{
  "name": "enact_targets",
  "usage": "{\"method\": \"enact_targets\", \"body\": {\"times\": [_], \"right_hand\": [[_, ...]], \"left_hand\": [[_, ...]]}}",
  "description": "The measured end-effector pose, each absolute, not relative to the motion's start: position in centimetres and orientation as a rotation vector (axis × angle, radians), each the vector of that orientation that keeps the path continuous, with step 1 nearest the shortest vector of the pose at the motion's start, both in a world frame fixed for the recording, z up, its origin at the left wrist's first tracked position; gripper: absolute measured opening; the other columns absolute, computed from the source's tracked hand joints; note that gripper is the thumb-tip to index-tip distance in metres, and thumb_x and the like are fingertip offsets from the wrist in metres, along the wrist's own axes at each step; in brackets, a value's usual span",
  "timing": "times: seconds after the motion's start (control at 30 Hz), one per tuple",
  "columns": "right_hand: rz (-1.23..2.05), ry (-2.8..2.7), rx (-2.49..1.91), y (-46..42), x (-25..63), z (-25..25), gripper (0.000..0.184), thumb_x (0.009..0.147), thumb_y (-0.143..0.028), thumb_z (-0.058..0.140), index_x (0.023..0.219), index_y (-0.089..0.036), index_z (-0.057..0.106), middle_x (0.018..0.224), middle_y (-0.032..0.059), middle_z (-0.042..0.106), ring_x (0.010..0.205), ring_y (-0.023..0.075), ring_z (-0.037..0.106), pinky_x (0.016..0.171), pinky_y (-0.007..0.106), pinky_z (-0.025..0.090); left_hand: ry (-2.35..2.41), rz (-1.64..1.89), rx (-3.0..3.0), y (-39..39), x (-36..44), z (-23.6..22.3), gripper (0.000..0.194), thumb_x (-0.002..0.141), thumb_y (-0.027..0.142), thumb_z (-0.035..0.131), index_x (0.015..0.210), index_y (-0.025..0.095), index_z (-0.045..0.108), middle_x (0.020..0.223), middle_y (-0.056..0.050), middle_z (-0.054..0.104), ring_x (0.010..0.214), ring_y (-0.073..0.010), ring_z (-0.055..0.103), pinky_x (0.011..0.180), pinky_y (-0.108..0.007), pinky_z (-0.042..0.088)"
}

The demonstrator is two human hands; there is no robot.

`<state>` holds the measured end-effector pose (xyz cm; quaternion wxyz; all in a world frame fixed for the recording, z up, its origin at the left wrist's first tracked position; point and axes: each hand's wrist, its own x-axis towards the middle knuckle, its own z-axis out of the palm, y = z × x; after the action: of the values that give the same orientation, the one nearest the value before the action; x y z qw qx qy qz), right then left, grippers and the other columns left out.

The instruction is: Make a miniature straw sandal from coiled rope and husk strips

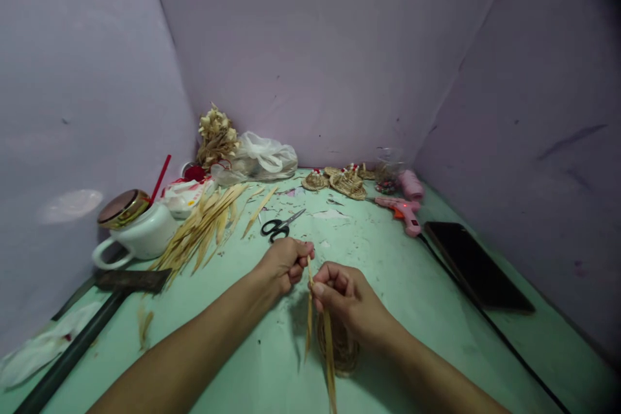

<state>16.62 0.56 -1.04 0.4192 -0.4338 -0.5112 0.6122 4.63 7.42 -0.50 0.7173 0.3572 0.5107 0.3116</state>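
Between my two hands runs a dried leaf strip (329, 352), pale straw in colour, with two tails hanging toward me. My left hand (290, 262) pinches its upper end, fingers curled in. Just below and to the right, my right hand (342, 297) grips the same strip between thumb and fingers. Under the right hand, partly hidden by it, is a coiled oval woven piece (345, 349). Black-handled scissors (281, 226) lie just beyond my left hand. To the left is a bundle of similar dried strips (206, 226).
A pink glue gun (402, 212), its cord running toward me, lies right of centre beside a black phone (478, 265). Woven pieces (347, 182) sit at the back. On the left stand a white mug (145, 233) and a hammer (130, 281). Behind is a plastic bag (266, 155).
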Motion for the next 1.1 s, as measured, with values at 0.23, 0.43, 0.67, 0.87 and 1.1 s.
{"method": "enact_targets", "body": {"times": [0.23, 0.43, 0.67, 0.87, 1.1], "right_hand": [[1.469, -1.226, -1.098, 0.9, 16.8, -1.2, 0.024, 0.067, -0.036, 0.062, 0.061, -0.016, 0.050, 0.050, -0.0027, 0.052, 0.042, 0.0067, 0.039, 0.042, 0.020, 0.029], [1.603, -0.896, -1.119, 1.6, 16.8, -1.9, 0.027, 0.060, -0.035, 0.067, 0.059, -0.016, 0.049, 0.045, -0.0042, 0.050, 0.036, 0.0046, 0.037, 0.037, 0.018, 0.024], [1.591, -0.890, -1.087, 1.8, 16.9, -2.1, 0.024, 0.060, -0.033, 0.068, 0.059, -0.015, 0.052, 0.045, -0.0026, 0.053, 0.040, 0.0086, 0.049, 0.042, 0.020, 0.031], [1.546, -0.948, -1.125, 1.9, 17.2, -2.4, 0.024, 0.061, -0.033, 0.068, 0.059, -0.014, 0.054, 0.045, -0.0023, 0.055, 0.039, 0.0084, 0.048, 0.043, 0.021, 0.033], [1.544, -0.964, -1.159, 1.9, 17.1, -2.2, 0.025, 0.061, -0.034, 0.069, 0.059, -0.014, 0.053, 0.044, -0.0030, 0.053, 0.036, 0.0056, 0.042, 0.039, 0.019, 0.027]], "left_hand": [[1.086, 0.743, 0.746, 7.9, 4.8, -1.4, 0.021, 0.075, 0.019, 0.046, 0.055, 0.013, 0.047, 0.034, 0.008, 0.036, 0.022, -0.0008, 0.019, 0.027, -0.016, 0.008], [1.005, 0.604, 0.802, 7.2, 3.6, -0.2, 0.024, 0.072, 0.035, 0.053, 0.074, 0.011, 0.056, 0.057, -0.002, 0.060, 0.025, -0.0011, 0.033, 0.024, -0.014, 0.014], [0.988, 0.516, 1.074, 4.8, 4.5, 0.4, 0.024, 0.061, 0.031, 0.061, 0.055, 0.009, 0.054, 0.054, -0.003, 0.059, 0.032, -0.0055, 0.047, 0.026, -0.014, 0.031], [0.967, 0.514, 1.184, 5.1, 4.5, 0.2, 0.025, 0.064, 0.034, 0.058, 0.054, 0.011, 0.054, 0.046, -0.001, 0.056, 0.030, -0.0052, 0.045, 0.027, -0.014, 0.030], [1.031, 0.513, 1.240, 4.9, 4.6, 0.0, 0.024, 0.065, 0.033, 0.054, 0.052, 0.012, 0.053, 0.044, 0.001, 0.053, 0.029, -0.0056, 0.044, 0.026, -0.015, 0.030]]}}
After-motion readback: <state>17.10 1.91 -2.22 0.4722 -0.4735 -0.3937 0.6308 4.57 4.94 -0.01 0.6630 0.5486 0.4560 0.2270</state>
